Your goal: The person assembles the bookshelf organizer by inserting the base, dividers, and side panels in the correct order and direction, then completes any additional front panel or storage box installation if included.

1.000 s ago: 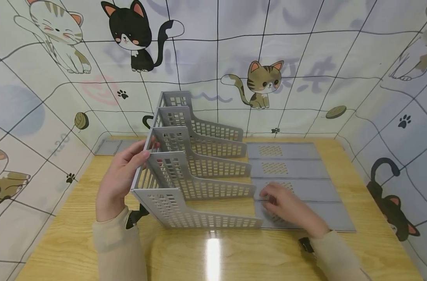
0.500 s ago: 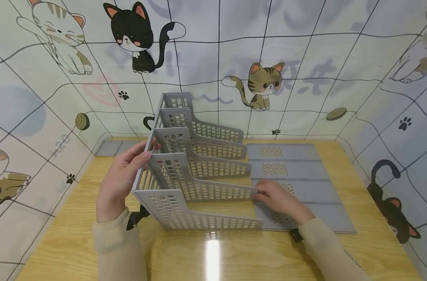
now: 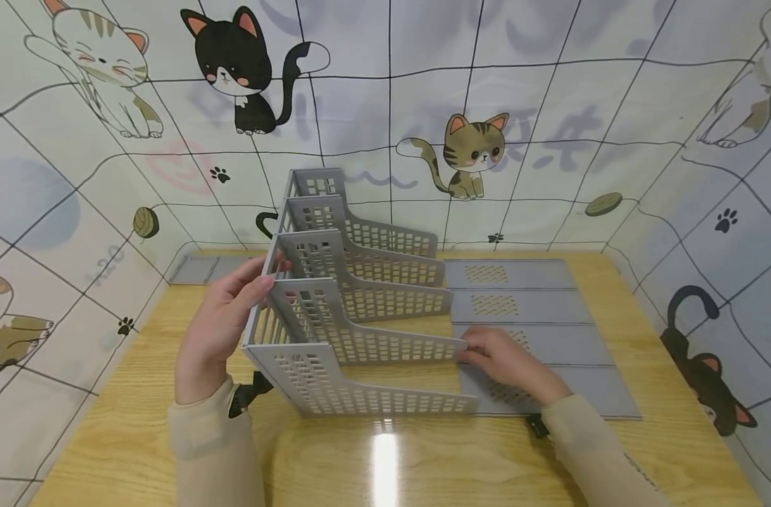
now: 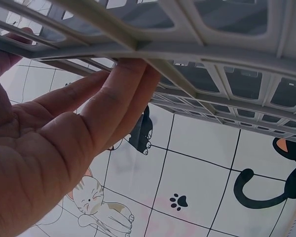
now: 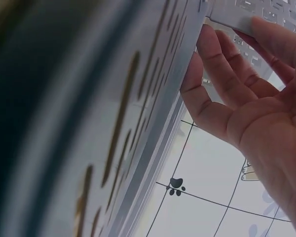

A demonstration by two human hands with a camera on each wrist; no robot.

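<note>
Holding a grey latticed plastic rack with upright dividers (image 3: 346, 317) steady, left of centre on the light wooden surface (image 3: 315, 465). Looking well along but probably unfinished: with all five dividers up and spaced apart in a row running from near the surface's front edge toward its back edge. Leaving flat a grey jointed plastic sheet of four sections (image 3: 562, 345), spread toward the right edge, plus a small grey panel (image 3: 195, 270) at the back left corner; perhaps still to be raised or joined. Unable to tell whether locked at the base. Keeping the rack between both hands: clamping the left hand's fingers (image 3: 217, 327) around its barred left frame, with thumb over the upper edge; pinching the low right end of the second divider from the front (image 3: 391, 343) in the right hand's fingers (image 3: 502, 359), just above the sheet.
</note>
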